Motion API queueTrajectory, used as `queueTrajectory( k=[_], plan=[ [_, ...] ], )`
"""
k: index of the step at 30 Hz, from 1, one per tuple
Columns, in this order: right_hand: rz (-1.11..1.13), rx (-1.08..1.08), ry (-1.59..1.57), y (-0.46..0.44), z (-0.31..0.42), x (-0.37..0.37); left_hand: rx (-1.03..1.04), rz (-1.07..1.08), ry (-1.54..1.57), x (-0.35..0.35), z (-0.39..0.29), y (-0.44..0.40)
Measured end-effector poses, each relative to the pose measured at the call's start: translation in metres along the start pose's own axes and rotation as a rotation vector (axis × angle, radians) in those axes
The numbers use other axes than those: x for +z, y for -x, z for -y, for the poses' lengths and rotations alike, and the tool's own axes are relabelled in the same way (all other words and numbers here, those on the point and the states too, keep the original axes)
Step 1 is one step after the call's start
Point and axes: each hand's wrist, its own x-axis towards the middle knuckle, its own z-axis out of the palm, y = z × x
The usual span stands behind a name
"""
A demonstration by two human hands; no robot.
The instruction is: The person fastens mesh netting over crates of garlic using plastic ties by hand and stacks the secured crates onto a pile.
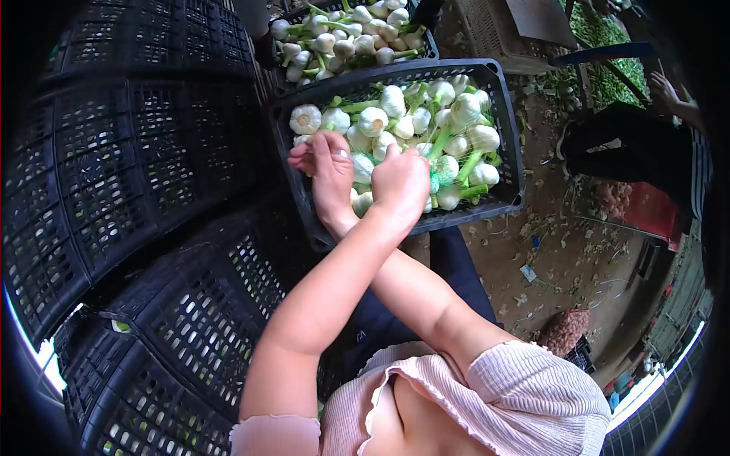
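A tall stack of black crates (pixel 137 144) filled the left side, beside a brown floor (pixel 525 247) littered with scraps. Against the stack stood the front crate (pixel 508 137), lying just before the person's knees, with the back crate (pixel 431 45) beyond it; both held garlic. Off to the right was a co-worker (pixel 627 148) in dark trousers, only partly in view, and nearer the person a reddish sack (pixel 564 332) rested low by the floor. The person's forearms were crossed, the left one passing over the right. Over the middle of the front crate, the left hand (pixel 401 181) was curled into a fist, right beside some green netting (pixel 438 181); I cannot tell whether its fingers had hold of that. The right hand (pixel 328 173), near the crate's left wall, had its fingers loosely bent; I cannot tell whether anything was in it. White garlic (pixel 466 110) with green stems lay around both hands, thin mesh over some bulbs at the right.
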Motion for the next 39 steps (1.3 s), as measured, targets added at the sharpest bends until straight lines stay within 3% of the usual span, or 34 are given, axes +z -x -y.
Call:
queueTrajectory(
  k=[3, 7, 8, 11, 13, 15, 17, 18, 20, 21, 22, 23, 24, 27, 29, 31, 34, 37, 39],
  plan=[
    [-0.045, -0.123, 0.27, -0.015, -0.003, -0.011, 0.03, 0.073, -0.078, 0.002, -0.003, 0.004],
    [-0.096, -0.158, 0.149, -0.05, -0.003, -0.011, 0.011, 0.214, -0.271, 0.007, -0.013, -0.006],
    [-0.125, -0.145, 0.127, -0.059, -0.005, -0.01, 0.029, 0.105, -0.239, 0.009, -0.014, -0.004],
    [-0.149, -0.097, -0.062, -0.076, -0.011, -0.009, 0.077, 0.135, -0.263, 0.009, -0.012, -0.003],
    [-0.044, -0.022, -0.108, -0.072, -0.016, -0.012, 0.085, 0.112, -0.13, 0.008, -0.004, -0.002],
    [0.064, 0.016, 0.077, -0.049, -0.023, -0.02, 0.152, 0.07, -0.015, 0.006, 0.008, -0.001],
    [0.368, 0.093, 0.379, 0.008, -0.007, -0.038, 0.195, 0.022, 0.06, 0.005, 0.015, 0.001],
    [0.454, 0.238, 0.703, 0.04, 0.006, -0.054, 0.221, -0.023, 0.042, 0.007, 0.017, 0.0],
    [0.978, -0.062, 1.065, 0.089, 0.054, -0.116, 0.229, -0.045, 0.043, 0.009, 0.018, 0.001],
    [1.031, 0.215, 1.042, 0.1, 0.083, -0.145, 0.211, -0.025, 0.061, 0.011, 0.017, 0.002],
    [0.707, 0.528, 1.126, 0.105, 0.119, -0.152, 0.188, -0.007, 0.079, 0.012, 0.018, 0.003],
    [0.455, 0.297, 1.208, 0.097, 0.142, -0.165, 0.188, -0.014, 0.084, 0.014, 0.018, 0.004],
    [0.095, 0.305, 1.0, 0.082, 0.163, -0.162, 0.188, -0.018, 0.086, 0.014, 0.018, 0.005],
    [0.081, 0.169, 0.94, 0.011, 0.179, -0.14, 0.199, -0.04, 0.083, 0.016, 0.016, 0.007],
    [0.387, 0.142, 1.111, -0.02, 0.174, -0.107, 0.187, -0.043, 0.096, 0.013, 0.016, 0.008],
    [0.411, 0.312, 0.931, -0.037, 0.156, -0.103, 0.172, -0.051, 0.07, 0.013, 0.017, 0.011],
    [0.167, 0.346, 0.554, -0.047, 0.146, -0.111, 0.157, -0.115, 0.121, 0.012, 0.015, 0.013],
    [-0.003, 0.272, 0.761, -0.07, 0.146, -0.105, 0.135, -0.208, 0.172, 0.014, 0.016, 0.023],
    [0.121, 0.471, 0.931, -0.085, 0.15, -0.093, 0.082, -0.212, 0.221, 0.02, 0.019, 0.027]
  ],
)
